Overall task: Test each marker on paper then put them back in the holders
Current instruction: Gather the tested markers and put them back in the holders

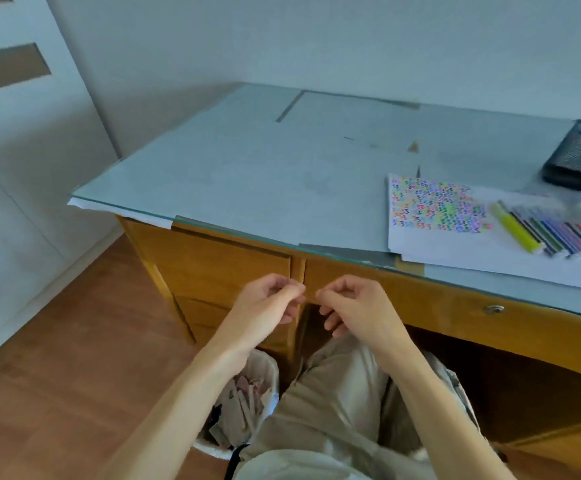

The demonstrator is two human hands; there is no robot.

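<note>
A white sheet of paper (pixel 431 233) covered in small coloured test scribbles lies at the desk's right front. On its right side rests a row of several markers (pixel 566 232), a yellow one (pixel 515 228) at the left end. A black mesh holder (pixel 578 157) stands behind them near the right edge of view. My left hand (pixel 268 299) and my right hand (pixel 354 304) hover below the desk's front edge, over my lap, fingertips pinched and almost touching each other. I see nothing held in either hand.
The wooden desk (pixel 233 258) has a glass top (pixel 247 174) over white paper sheets, with drawers in front. A bin lined with a bag (pixel 247 403) of paper scraps stands on the wooden floor by my left leg. A white wall and door are at the left.
</note>
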